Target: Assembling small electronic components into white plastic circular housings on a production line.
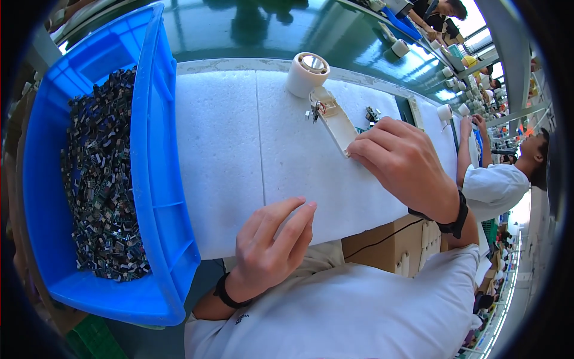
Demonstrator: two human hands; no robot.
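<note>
A shiny green worktop [200, 36] runs along the far side, with round white parts [400, 48] on it toward the right. A brown cardboard box [373, 248] sits low near the front, and a green crate [95, 338] is at the bottom left. On the right is a co-worker in a white shirt [496, 185].

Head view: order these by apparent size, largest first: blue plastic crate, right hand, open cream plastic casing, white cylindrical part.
1. Blue plastic crate
2. Right hand
3. Unsure: open cream plastic casing and white cylindrical part look close in area; the casing is longer, the other wider.
</note>
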